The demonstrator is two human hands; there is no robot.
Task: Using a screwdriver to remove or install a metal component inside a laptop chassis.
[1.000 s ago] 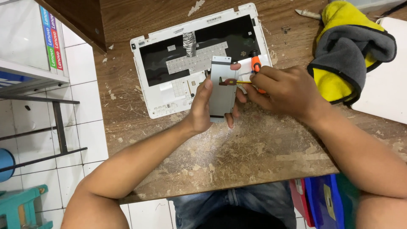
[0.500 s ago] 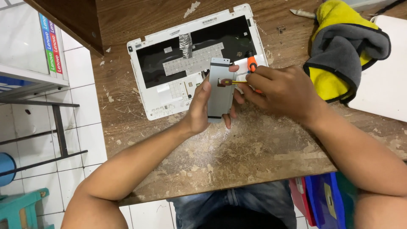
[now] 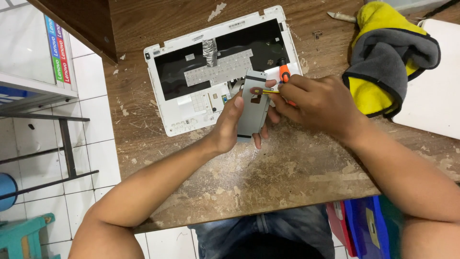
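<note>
My left hand (image 3: pixel 229 125) holds a flat grey metal part (image 3: pixel 252 106) upright by its left edge and underside, over the near right corner of a white laptop top case (image 3: pixel 168 120). My right hand (image 3: pixel 318 104) grips a small screwdriver with an orange handle (image 3: pixel 284 74); its thin shaft (image 3: pixel 269 91) lies across the top of the grey part. The case has its keyboard removed, showing a black bay and a silver sheet. Most of the screwdriver is hidden inside my fist.
A worn wooden table (image 3: pixel 268 172) carries everything. A yellow and grey cloth (image 3: pixel 383 62) lies at the right, partly on a white panel (image 3: pixel 431 86). A metal pin (image 3: pixel 341 16) lies at the far edge. White floor tiles, a shelf frame and a green stool (image 3: pixel 24 235) are at left.
Both hands keep their grip on the grey part and the screwdriver. The hands and part have shifted only slightly, mostly from the camera moving.
</note>
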